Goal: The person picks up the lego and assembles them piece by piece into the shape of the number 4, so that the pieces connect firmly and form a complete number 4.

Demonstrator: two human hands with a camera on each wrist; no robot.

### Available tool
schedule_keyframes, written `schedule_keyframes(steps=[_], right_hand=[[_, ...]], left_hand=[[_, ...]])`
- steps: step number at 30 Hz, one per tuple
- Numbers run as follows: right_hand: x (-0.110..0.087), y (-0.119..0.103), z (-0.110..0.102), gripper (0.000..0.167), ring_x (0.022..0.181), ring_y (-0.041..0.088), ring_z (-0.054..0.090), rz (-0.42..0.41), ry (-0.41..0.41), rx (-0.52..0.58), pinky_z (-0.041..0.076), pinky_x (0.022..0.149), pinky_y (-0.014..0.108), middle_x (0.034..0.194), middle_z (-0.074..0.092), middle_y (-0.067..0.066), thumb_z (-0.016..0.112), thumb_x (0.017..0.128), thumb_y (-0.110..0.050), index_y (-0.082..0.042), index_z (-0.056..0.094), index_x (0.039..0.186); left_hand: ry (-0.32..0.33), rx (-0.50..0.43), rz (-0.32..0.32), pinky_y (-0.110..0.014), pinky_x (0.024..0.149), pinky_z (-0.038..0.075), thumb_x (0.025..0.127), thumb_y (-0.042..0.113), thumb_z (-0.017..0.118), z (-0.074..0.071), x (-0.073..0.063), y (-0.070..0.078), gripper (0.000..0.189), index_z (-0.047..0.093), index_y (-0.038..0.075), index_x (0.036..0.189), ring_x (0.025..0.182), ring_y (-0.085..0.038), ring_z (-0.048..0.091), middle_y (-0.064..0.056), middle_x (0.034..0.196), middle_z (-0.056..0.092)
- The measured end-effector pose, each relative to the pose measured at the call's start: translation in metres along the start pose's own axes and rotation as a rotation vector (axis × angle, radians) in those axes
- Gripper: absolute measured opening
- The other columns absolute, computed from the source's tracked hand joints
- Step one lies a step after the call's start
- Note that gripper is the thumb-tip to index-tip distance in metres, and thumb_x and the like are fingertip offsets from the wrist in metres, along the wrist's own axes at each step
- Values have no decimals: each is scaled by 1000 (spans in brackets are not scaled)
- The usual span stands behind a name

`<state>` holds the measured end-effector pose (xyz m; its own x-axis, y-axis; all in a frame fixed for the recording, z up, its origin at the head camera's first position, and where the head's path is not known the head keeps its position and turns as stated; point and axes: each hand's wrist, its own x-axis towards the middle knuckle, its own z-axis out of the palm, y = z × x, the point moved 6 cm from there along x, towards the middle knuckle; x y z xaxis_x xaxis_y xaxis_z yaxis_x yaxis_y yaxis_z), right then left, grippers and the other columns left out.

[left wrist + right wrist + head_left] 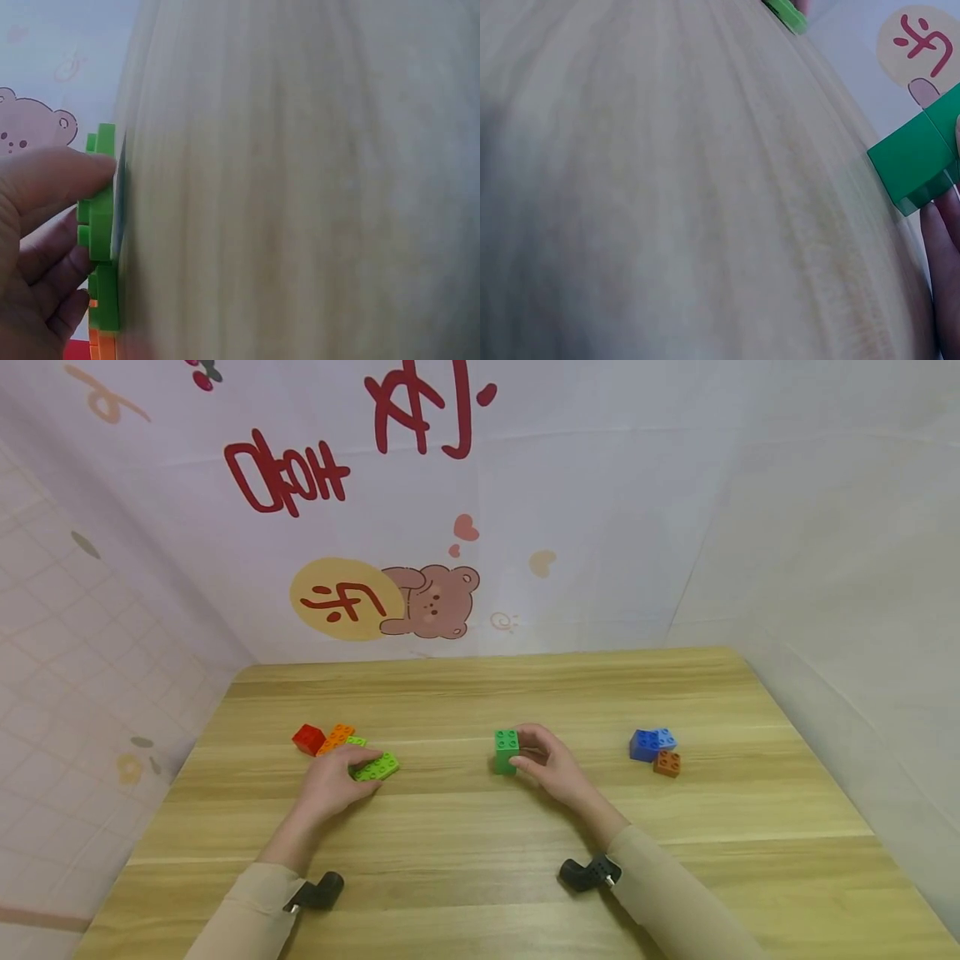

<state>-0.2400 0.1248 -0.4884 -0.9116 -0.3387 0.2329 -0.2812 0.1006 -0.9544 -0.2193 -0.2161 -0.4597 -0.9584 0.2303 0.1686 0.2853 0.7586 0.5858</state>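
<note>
Our left hand [330, 781] pinches one lime brick [378, 767] at the table's [450, 868] left, partly covering a second lime brick [357, 741] and one orange brick [341, 732]; our right hand [553, 766] grips one tall green block [506, 753] near the middle. Outward lie one red brick [308, 739] leftmost, and rightward one dark blue [642, 746], one light blue [666, 737], one brown [667, 763].

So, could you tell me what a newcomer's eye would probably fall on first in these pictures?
Most likely the tall green block, held in the right hand near the middle of the table. After that, perhaps the lime-green brick pinched in the left hand, and the cartoon bear printed on the pale backdrop behind the table.
</note>
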Motion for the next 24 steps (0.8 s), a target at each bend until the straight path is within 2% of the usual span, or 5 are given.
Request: schedule_keyframes(steps=[7, 11, 18, 24], right_hand=[[2, -2, 2, 41, 114, 30, 59, -19, 11, -30, 49, 99, 44, 121, 62, 20, 67, 91, 4, 4, 54, 129], [2, -9, 4, 40, 113, 34, 58, -17, 16, -39, 48, 98, 50, 120, 61, 25, 65, 90, 9, 7, 53, 128], [-1, -40, 6, 38, 113, 36, 58, -5, -1, -37, 47, 98, 54, 119, 61, 26, 65, 91, 7, 10, 52, 126], [0, -41, 6, 38, 112, 32, 59, 6, 2, -23, 48, 98, 50, 119, 61, 25, 66, 91, 6, 10, 53, 126]], left_hand=[[-3, -67, -33, -53, 94, 47, 76, 7, 82, -9, 1, 4, 41, 74, 5, 116, 110, -35, 60, -15, 118, 68], [-22, -95, -40, -53, 95, 46, 76, 5, 81, -11, 3, 6, 42, 73, 5, 117, 110, -35, 59, -15, 120, 66], [-64, -113, -42, -53, 97, 44, 77, 4, 81, -9, 7, 14, 42, 73, 8, 118, 112, -34, 57, -13, 120, 65], [-98, -148, -37, -53, 97, 45, 78, 5, 81, -4, 12, 26, 42, 73, 9, 119, 112, -33, 57, -12, 120, 64]])
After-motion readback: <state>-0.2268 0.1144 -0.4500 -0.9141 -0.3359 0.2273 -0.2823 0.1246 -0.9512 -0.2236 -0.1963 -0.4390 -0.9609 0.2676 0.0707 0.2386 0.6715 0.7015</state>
